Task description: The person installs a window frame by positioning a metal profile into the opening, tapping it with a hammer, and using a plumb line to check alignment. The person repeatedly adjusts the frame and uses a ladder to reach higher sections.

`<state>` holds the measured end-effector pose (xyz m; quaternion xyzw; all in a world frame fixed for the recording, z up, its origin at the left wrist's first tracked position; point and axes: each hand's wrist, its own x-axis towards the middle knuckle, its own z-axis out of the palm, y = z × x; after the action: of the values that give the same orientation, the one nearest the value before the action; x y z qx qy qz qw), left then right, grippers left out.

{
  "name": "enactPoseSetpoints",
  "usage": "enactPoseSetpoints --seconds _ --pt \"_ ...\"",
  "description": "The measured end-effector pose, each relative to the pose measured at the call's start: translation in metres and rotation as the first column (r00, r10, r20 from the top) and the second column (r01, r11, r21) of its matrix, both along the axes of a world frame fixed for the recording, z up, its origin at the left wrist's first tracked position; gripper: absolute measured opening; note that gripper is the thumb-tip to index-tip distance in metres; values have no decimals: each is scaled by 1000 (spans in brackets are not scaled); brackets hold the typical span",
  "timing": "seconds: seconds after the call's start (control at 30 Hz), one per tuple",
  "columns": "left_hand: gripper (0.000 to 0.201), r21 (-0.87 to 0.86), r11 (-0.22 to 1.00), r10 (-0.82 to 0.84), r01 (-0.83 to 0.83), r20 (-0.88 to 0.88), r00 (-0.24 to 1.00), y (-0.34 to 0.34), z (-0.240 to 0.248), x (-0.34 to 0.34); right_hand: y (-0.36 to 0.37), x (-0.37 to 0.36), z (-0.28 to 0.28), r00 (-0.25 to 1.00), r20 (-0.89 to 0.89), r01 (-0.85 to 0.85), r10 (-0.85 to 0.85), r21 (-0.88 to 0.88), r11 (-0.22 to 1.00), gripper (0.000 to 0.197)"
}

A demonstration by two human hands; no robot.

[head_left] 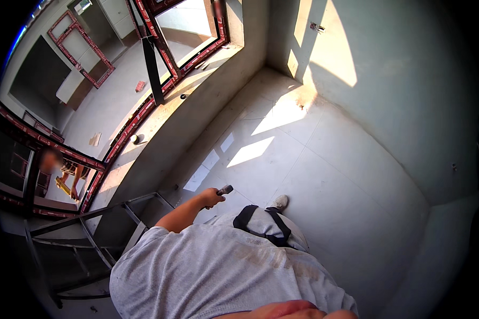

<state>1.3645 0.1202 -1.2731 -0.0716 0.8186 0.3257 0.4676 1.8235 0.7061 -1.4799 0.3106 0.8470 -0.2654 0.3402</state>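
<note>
My left hand (212,198) is closed around a short dark hand tool that looks like a hammer (226,189). Its blunt head juts out past my thumb, and a bit of handle shows below the fist. The hand is held out in front of my body, above the pale tiled floor (324,181), touching nothing else. A metal ladder (94,242) stands nearest to it, on the left beneath my arm. My right hand does not show.
Red-taped window frames (127,127) line the sill (154,123), which holds a small white roll (134,139). A dark bar (153,72) leans against the frame. Beyond the opening, another person (72,169) bends over a yellow tool (63,186). My shoe (280,202) is on the floor.
</note>
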Motion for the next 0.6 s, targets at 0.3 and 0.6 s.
enactPoseSetpoints --seconds 0.3,0.6 --pt "31 -370 892 324 -259 124 938 41 -39 -109 204 -379 -43 932 -318 128 -173 -156 979 18" --pt "30 -292 835 523 -467 157 837 85 -48 -272 94 -907 92 965 -226 38 -134 -387 921 17"
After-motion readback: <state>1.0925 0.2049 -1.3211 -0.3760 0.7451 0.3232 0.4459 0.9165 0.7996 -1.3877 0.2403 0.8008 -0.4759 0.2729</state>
